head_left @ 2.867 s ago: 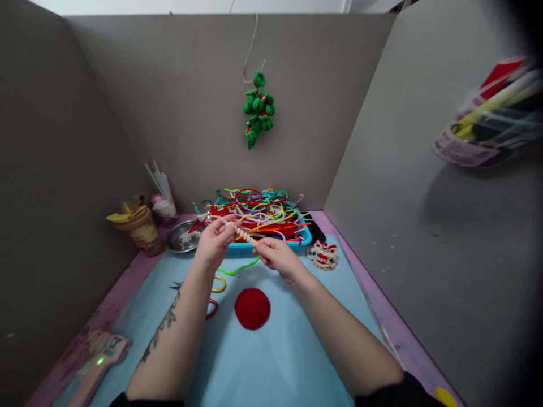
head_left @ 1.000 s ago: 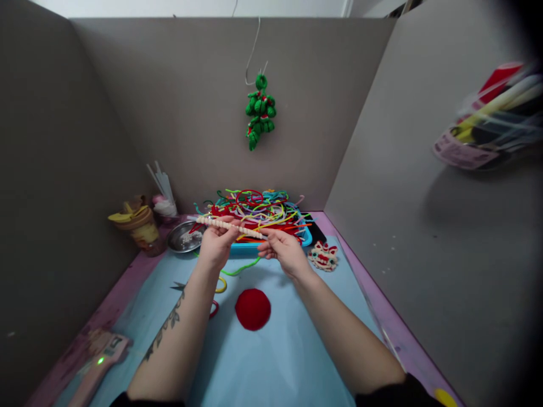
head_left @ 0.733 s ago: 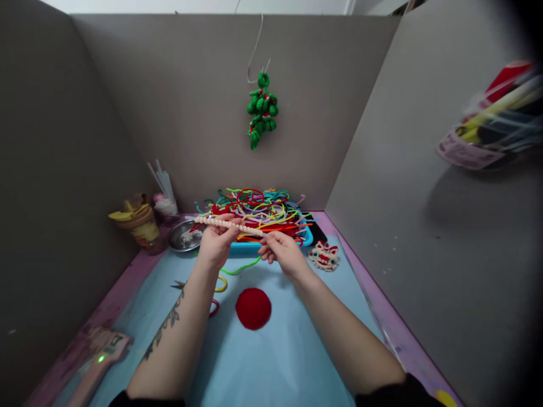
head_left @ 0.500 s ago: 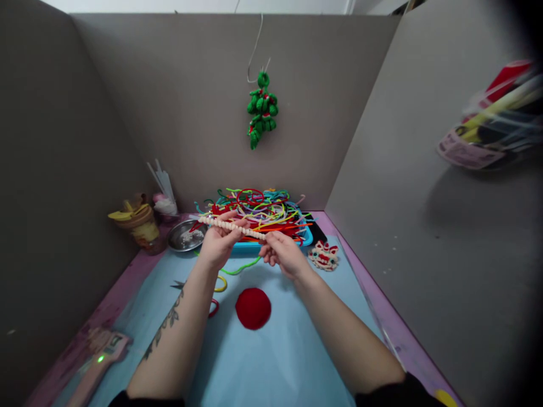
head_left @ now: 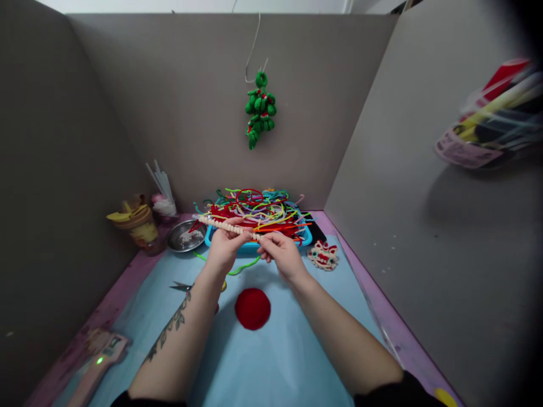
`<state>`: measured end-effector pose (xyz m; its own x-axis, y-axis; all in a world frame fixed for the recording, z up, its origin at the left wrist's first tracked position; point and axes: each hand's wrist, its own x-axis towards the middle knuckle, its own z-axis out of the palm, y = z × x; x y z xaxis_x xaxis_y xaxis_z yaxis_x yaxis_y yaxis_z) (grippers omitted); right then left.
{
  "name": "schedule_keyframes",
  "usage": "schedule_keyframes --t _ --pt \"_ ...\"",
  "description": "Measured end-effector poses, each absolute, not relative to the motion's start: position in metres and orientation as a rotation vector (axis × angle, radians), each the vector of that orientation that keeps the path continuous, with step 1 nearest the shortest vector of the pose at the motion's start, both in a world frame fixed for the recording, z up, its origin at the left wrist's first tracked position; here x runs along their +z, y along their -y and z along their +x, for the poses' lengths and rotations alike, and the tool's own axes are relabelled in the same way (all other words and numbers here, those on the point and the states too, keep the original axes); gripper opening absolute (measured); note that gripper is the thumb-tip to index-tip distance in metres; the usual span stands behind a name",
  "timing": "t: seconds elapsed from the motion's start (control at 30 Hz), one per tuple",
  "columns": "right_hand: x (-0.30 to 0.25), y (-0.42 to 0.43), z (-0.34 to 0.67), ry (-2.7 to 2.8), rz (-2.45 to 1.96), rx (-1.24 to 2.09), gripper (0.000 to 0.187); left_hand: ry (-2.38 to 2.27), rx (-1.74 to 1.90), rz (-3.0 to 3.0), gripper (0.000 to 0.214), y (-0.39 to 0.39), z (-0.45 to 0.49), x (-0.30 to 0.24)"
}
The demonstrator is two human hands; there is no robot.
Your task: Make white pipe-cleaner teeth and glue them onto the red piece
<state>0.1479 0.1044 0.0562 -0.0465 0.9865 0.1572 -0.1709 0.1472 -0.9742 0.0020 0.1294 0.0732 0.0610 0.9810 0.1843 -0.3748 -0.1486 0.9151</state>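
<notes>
Both hands hold a cream coiled pipe cleaner on a thin stick [head_left: 214,221] above the blue mat [head_left: 271,362]. My left hand [head_left: 224,249] pinches it near the middle, and the coil juts out up and to the left. My right hand [head_left: 280,253] pinches its right end. Just behind the hands a blue tray [head_left: 306,238] carries a heap of coloured pipe cleaners [head_left: 254,208]. A red felt disc [head_left: 253,308] lies on the mat below the hands.
A metal dish [head_left: 185,236], a yellow cup [head_left: 138,223] and white sticks [head_left: 160,182] stand at the back left. Scissors [head_left: 181,287] lie left of my forearm. A small lion figure [head_left: 322,254] sits on the right. A green ornament [head_left: 258,110] hangs on the back wall. Grey partitions enclose three sides.
The hands have come closer together along the coil. The left hand slid right toward the middle, leaving more of the coil sticking out to the left.
</notes>
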Motion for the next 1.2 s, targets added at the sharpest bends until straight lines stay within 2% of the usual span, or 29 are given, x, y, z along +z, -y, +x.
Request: schedule_keyframes --t 0.23,0.53,0.97,1.2 --pt "0.057 -0.105 0.149 1.133 -0.937 1.213 0.026 -0.734 1.444 0.992 0.055 -0.133 -0.003 0.076" --pt "0.055 -0.111 0.152 1.122 -0.964 1.245 0.032 -0.677 1.556 0.851 0.041 -0.141 -0.019 0.08" --pt "0.058 -0.109 0.157 1.144 -1.016 1.082 0.023 -0.634 1.704 0.732 0.032 -0.148 -0.032 0.083" --pt "0.06 -0.11 0.158 1.051 -1.032 1.071 0.018 -0.643 1.822 0.597 0.02 -0.153 -0.049 0.09"
